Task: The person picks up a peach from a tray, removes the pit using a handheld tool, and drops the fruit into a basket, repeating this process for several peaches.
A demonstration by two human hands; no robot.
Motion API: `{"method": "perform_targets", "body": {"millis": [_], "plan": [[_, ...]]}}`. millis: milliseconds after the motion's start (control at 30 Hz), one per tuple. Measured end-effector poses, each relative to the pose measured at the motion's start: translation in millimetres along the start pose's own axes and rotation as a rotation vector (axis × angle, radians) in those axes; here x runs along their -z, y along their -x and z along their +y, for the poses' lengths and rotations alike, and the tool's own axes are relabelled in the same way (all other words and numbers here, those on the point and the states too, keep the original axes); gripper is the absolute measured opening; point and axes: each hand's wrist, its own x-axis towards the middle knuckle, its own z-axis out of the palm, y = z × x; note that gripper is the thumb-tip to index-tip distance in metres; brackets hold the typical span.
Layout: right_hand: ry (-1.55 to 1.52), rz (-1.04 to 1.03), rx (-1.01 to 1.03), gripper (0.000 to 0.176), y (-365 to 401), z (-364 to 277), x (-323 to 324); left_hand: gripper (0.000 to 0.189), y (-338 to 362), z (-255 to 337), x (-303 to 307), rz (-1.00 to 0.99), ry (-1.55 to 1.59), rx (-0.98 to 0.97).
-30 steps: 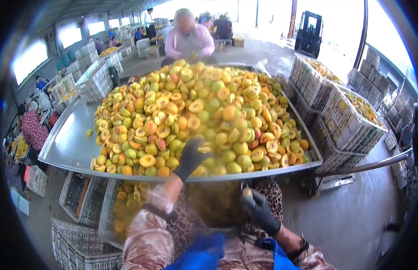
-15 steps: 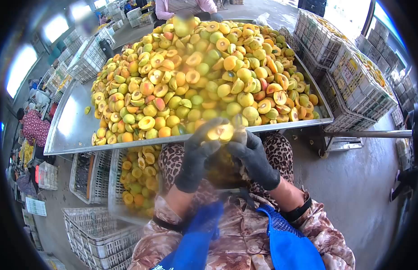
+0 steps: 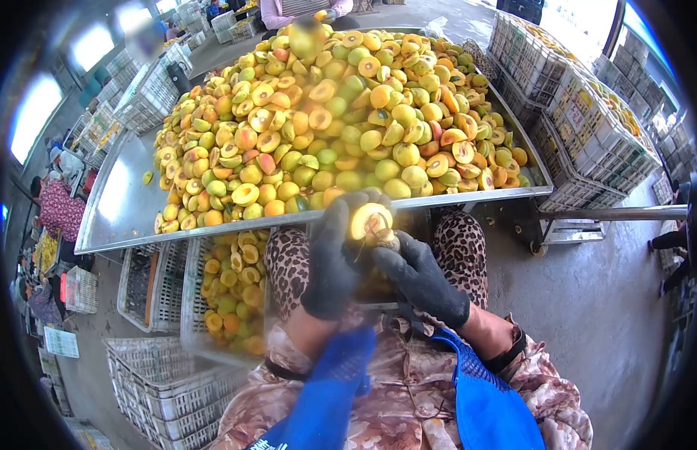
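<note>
A cut yellow peach half [image 3: 369, 223] is held up in front of the table edge, its face toward me, with a brownish, torn-looking centre. My left hand [image 3: 335, 251], in a dark glove, is closed around the peach half from the left. My right hand [image 3: 423, 277], also gloved, is closed with its fingertips against the fruit's lower right edge. Whatever those fingers pinch is hidden. Just beyond both hands, a large heap of halved peaches [image 3: 288, 161] covers most of the metal table [image 3: 112, 214].
Below the table at left, a crate [image 3: 189, 300] holds more peach halves [image 3: 240, 289]. Empty-looking stacked crates [image 3: 165, 390] stand nearer me. Filled crates [image 3: 588, 127] are stacked at right, beside a metal bar [image 3: 611, 214]. A person [image 3: 307, 9] sits across the table.
The peach half has turned its cut face toward me, showing a torn centre. My right hand has moved slightly down and left under it. The person opposite now holds up a fruit piece.
</note>
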Motion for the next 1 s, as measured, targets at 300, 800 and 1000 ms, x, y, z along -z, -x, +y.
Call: {"method": "perform_targets", "body": {"millis": [300,800,1000], "plan": [[0.218,0.031,0.307,0.035,4,27,1,0.036,-3,-13,-9,-0.043,0.024,-0.083],[-0.239,-0.114,0.102,0.036,14,20,-6,0.043,4,10,-22,0.079,-0.305,-0.117],[-0.391,-0.265,0.006,0.031,30,4,-9,0.042,8,34,-26,-0.096,-0.21,-0.18]]}}
